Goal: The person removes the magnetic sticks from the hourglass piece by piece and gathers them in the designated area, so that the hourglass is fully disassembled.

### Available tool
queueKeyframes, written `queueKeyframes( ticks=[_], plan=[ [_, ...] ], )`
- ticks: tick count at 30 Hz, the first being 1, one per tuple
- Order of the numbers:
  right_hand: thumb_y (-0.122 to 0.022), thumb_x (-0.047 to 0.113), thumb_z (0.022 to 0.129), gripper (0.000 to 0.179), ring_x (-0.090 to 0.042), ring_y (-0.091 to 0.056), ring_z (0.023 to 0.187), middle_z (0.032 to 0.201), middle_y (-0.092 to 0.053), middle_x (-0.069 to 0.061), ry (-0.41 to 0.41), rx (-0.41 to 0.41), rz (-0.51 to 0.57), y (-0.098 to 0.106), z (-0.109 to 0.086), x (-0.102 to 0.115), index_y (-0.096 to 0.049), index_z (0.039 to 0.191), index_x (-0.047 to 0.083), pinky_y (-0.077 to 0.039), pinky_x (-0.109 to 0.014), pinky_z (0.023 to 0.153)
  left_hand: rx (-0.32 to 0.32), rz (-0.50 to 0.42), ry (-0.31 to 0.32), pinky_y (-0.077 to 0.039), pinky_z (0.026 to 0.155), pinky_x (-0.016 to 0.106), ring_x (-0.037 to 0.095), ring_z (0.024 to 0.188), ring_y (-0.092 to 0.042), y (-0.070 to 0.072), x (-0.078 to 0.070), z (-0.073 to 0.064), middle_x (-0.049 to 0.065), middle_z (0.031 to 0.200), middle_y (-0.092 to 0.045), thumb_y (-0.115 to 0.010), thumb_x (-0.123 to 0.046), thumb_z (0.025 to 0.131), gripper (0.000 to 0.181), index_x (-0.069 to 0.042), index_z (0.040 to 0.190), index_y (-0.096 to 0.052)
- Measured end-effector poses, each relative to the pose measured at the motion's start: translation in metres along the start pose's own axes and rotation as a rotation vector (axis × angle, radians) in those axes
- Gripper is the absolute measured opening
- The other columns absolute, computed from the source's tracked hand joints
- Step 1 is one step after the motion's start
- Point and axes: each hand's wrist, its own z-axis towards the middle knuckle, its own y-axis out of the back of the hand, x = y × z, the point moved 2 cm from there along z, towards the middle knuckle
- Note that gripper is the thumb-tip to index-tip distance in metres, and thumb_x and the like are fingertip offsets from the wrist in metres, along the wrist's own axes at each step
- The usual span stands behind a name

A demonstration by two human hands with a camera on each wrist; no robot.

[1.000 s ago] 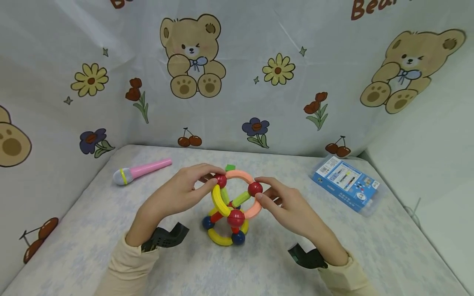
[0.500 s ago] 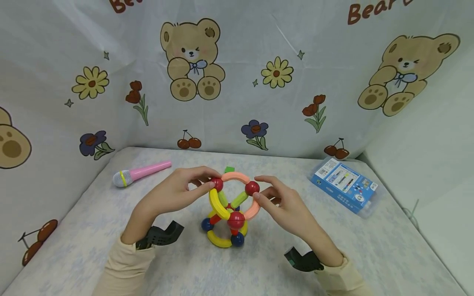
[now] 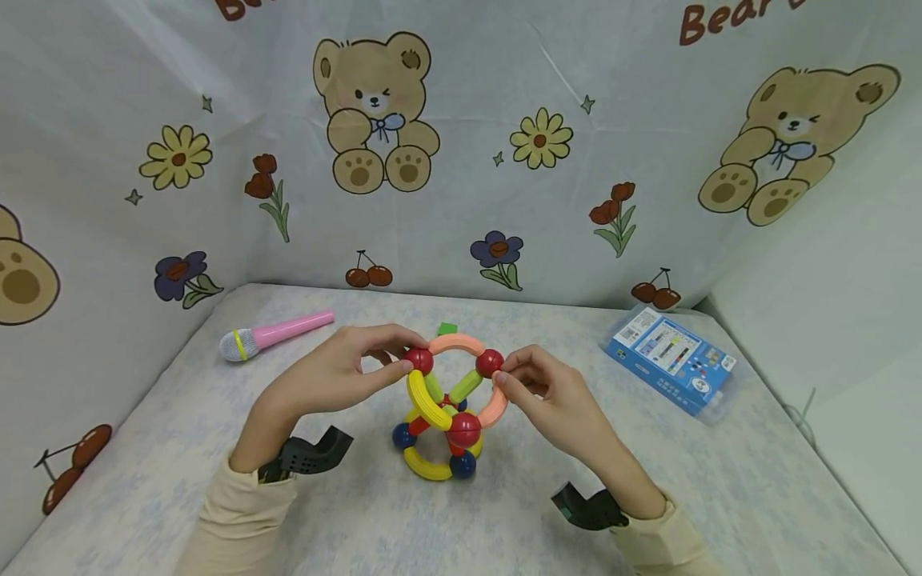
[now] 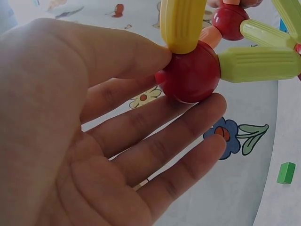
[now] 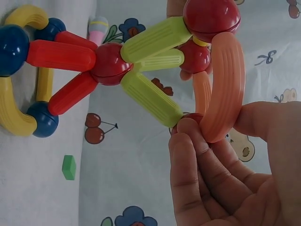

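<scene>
Flanking the toy (image 3: 463,427), left fingers (image 4: 169,139) and right fingers (image 5: 186,174) pinch its top.

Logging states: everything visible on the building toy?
The building toy looks glossy plastic, upright on the table. Three blue balls and yellow curved bars form its base; red sticks meet a central red ball; green sticks rise to three red balls linked by one yellow and two peach bars. The left hand and right hand pinch two upper balls.

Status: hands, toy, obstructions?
Left hand pinching glossy red ball; right hand gripping matching ball and curved orange rod. Multicoloured ball-and-rod toy upright on pale table. Nothing visibly blocking.
</scene>
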Motion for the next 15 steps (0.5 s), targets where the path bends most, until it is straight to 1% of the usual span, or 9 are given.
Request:
queueKeyframes(
  ticks=[6,15],
  plan=[
    [-0.070,0.024,0.100,0.016,-0.014,-0.068,0.077,0.092,-0.075,0.004,0.003,-0.006,0.002,0.0004,-0.0002,-0.0001,-0.066,0.111,0.013,-0.055,-0.027,0.069,0.000,0.001,-0.006,-0.056,0.096,0.038,0.011,0.107,-0.068,-0.0006,-0.0006,0.0001,-0.009,0.119,-0.073,-0.066,-0.020,0.102,0.031,-0.020,0.133,-0.066],
    [-0.069,0.023,0.101,0.020,-0.012,-0.071,0.087,0.101,-0.076,0.001,0.055,-0.027,0.018,0.0088,-0.0017,0.0037,-0.067,0.118,0.012,-0.058,-0.028,0.078,-0.001,-0.010,-0.010,-0.056,0.096,0.041,0.011,0.107,-0.068,-0.0010,-0.0016,0.0005,-0.008,0.119,-0.073,-0.066,-0.016,0.102,0.031,-0.019,0.133,-0.066]
  ],
)
